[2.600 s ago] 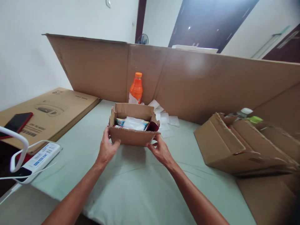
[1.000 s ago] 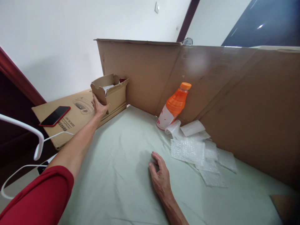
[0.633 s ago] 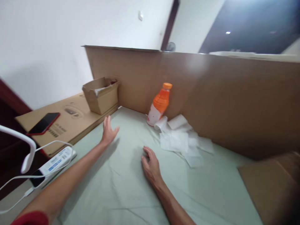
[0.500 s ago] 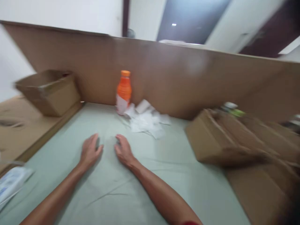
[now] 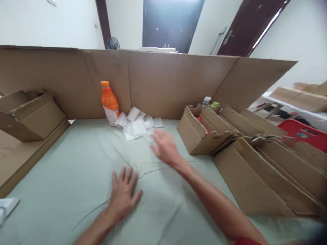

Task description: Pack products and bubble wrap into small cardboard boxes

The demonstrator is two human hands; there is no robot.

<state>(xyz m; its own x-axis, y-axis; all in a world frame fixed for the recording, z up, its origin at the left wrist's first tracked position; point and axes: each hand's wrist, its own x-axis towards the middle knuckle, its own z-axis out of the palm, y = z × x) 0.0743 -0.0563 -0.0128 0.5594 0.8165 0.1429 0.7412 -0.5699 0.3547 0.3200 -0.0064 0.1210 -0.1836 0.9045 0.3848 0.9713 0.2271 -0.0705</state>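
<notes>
My left hand (image 5: 123,194) lies flat on the pale green cloth (image 5: 76,177) with its fingers spread, holding nothing. My right hand (image 5: 165,145) is raised over the cloth, blurred by motion, its fingers loosely stretched and nothing visible in them. Just beyond its fingertips is a loose pile of clear plastic packets (image 5: 138,126); I cannot tell whether they touch. An orange bottle (image 5: 109,103) with an orange cap and a white lower part stands upright at the pile's left.
Open cardboard boxes (image 5: 199,136) line the right side, with a clear bottle (image 5: 205,101) and a green-topped item (image 5: 214,104) behind. Another carton (image 5: 38,117) stands at left. A cardboard wall (image 5: 158,85) closes the back. A white object (image 5: 7,206) lies at the left edge.
My hands were side by side over the cloth. The right has moved toward the packets and boxes; the left has come nearer and flattened. The view has turned right.
</notes>
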